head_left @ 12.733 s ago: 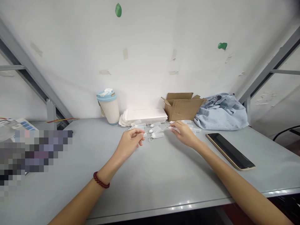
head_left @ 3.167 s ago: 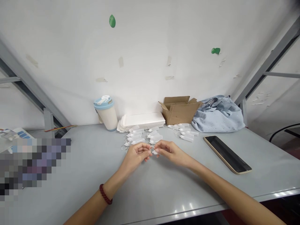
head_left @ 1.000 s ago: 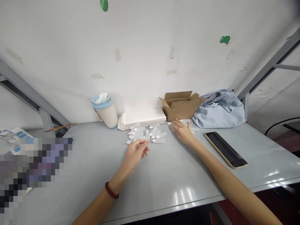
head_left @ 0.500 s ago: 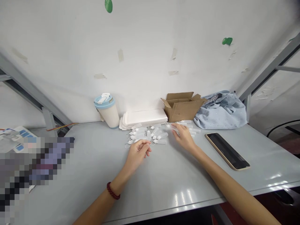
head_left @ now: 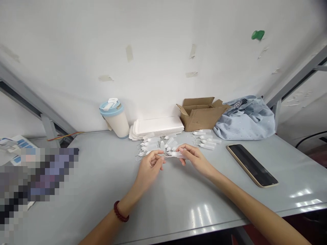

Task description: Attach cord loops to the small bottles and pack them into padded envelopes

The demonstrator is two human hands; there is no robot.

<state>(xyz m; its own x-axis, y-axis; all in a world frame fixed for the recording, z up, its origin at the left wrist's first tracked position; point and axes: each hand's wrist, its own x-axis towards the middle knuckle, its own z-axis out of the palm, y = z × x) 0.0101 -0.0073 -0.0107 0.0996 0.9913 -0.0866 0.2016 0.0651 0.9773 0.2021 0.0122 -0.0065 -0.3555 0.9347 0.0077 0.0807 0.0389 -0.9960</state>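
Note:
My right hand [head_left: 194, 159] pinches the body of a small translucent plastic dropper bottle [head_left: 175, 154], its capped tip turned left. My left hand [head_left: 150, 167] is close by that tip, thumb and forefinger drawn together; anything between them is too small to make out. Behind both hands lies a loose pile of similar bottles [head_left: 149, 144] with thin looped straps. A smaller group of these bottles [head_left: 207, 144] rests to the right, in front of the cardboard box.
At the back of the grey table [head_left: 163, 204] stand a cup with a blue lid [head_left: 116, 119], a stack of white trays or cartons [head_left: 158, 126], an open cardboard box [head_left: 203, 117] and a blue cloth bag [head_left: 246, 120]. A phone [head_left: 251, 165] lies right of my right arm.
My right hand has come left from the right-hand bottles to the middle, where it now grips a bottle near my left hand. The left hand has barely moved. The view has shifted slightly.

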